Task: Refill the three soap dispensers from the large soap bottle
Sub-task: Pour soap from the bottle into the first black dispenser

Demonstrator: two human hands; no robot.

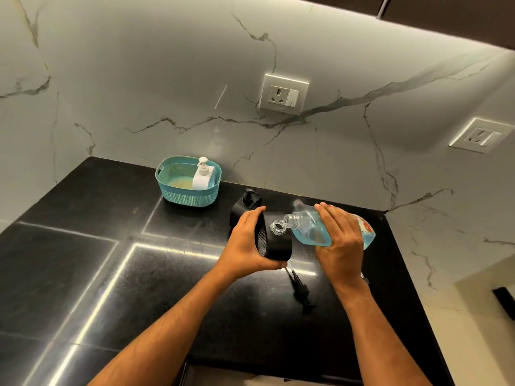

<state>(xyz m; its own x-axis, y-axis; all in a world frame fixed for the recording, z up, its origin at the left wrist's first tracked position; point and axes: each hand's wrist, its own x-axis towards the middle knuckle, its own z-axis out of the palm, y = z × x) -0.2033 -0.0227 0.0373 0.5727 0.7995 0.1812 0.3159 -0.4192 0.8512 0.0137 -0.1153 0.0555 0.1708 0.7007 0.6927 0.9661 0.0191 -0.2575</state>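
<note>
Two bare forearms are being stretched out from the bottom edge over a black stone counter (83, 274). Just below the fingertips of the left hand (245, 243), a loose black pump (302, 292) is lying flat on the counter, its tube pointing up toward the thumb. Beyond the left knuckles, a second black dispenser (243, 207) is standing upright with its pump fitted, partly hidden by the hand and the thing being gripped. Further off, well apart from both hands, a teal basket (189, 195) is standing against the marble wall, and a white dispenser (203, 175) is sitting in its right side. Two wall sockets (284, 94) are being caught by the light above.

A black dispenser (274, 240) is being gripped by the left hand, fingers curled over its top edge and thumb tucked under its base; it is being held tilted, with its clear open neck facing up. Whether it is touching the counter cannot be told.

The large soap bottle (312, 232) is being held by the right hand (338, 235), fingers wrapped over its upper side. It is being tipped on its side, its uncapped mouth just beside the dispenser's neck, perhaps touching. The bottle is clear, with blue soap pooling along its lower side and a red and white label showing past the right knuckles.
</note>
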